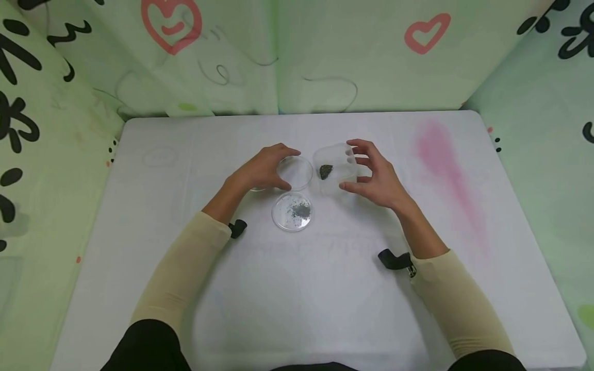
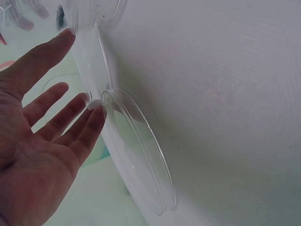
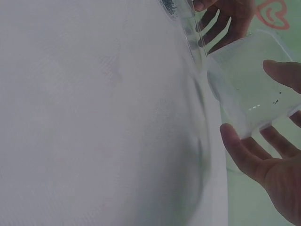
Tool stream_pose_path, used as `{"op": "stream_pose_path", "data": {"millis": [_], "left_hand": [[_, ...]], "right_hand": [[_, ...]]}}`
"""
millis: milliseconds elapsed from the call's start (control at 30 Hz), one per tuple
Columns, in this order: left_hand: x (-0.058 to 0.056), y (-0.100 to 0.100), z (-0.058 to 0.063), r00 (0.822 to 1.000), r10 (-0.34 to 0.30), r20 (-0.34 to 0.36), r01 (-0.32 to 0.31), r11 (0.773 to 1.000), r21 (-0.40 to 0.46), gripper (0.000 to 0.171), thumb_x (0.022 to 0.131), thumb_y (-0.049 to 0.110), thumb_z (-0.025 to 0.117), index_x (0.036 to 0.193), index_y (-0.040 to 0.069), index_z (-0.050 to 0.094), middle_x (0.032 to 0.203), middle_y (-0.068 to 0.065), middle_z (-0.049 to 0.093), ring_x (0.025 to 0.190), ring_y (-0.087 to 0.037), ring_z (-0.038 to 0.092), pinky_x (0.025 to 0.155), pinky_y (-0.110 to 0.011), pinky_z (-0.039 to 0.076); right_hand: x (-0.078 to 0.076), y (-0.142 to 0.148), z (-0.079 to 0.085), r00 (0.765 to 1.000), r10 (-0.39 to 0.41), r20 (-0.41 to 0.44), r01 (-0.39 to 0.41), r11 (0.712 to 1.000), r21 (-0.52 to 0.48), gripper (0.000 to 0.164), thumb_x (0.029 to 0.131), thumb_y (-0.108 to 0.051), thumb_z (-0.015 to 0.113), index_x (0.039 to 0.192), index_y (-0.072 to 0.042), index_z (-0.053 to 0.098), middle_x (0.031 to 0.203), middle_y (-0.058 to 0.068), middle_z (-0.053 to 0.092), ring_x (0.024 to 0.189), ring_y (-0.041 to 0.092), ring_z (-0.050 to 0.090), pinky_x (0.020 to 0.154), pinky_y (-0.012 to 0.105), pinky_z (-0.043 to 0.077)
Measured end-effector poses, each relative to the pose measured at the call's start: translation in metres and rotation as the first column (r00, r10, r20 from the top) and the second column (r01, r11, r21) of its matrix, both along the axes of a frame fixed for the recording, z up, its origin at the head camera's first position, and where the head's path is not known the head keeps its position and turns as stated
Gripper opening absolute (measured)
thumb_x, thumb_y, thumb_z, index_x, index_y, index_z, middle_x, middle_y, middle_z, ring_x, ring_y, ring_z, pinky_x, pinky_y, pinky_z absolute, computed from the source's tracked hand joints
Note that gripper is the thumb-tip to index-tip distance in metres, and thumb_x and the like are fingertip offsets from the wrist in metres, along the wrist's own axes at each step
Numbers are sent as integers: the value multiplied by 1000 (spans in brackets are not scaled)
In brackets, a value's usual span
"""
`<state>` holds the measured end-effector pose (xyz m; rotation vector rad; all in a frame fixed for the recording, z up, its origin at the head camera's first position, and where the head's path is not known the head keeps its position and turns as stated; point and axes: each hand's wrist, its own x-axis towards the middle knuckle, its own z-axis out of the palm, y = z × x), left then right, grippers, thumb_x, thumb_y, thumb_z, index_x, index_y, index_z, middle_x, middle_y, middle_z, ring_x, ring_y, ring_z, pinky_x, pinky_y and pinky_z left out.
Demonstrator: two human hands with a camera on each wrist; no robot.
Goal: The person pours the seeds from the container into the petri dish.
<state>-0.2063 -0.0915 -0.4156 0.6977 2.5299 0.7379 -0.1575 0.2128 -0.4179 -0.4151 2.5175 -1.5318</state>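
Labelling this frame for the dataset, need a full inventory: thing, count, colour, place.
petri dish: 1, clear, grey powder inside, table centre
dish lid: 1, clear, at the left fingertips
square container: 1, clear, dark clump inside, between the right thumb and fingers
table: 1, white, pink smear at right
backdrop panels: pale green, red hearts, behind and beside the table
left hand: on the lid
right hand: around the container

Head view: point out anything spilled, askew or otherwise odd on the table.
Dark grey powder is scattered loosely across the open petri dish, not in one heap. A pink smear stains the white table on the right. The square clear container, holding a dark clump, appears tilted. Nothing looks broken.
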Motion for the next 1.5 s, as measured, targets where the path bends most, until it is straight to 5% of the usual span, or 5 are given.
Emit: {"op": "stream_pose_path", "data": {"millis": [867,1500], "left_hand": [[-8,7,2,997,19,79,-13,997,-70,87,78,22,93,153,10,51,145,-13,48,134,-29,49,114,-42,45],[-9,7,5,997,11,74,-5,997,-76,86,77,23,93,152,11,53,145,-12,47,134,-28,47,114,-42,45]], "right_hand": [[-17,-1,16,996,83,-24,-79,987,136,83,79,-11,91,150,-32,53,142,4,56,131,27,58,100,53,55],[-25,-7,26,990,133,-45,-122,975,187,76,78,-14,91,144,-31,57,132,2,57,123,25,60,98,54,55]]}}
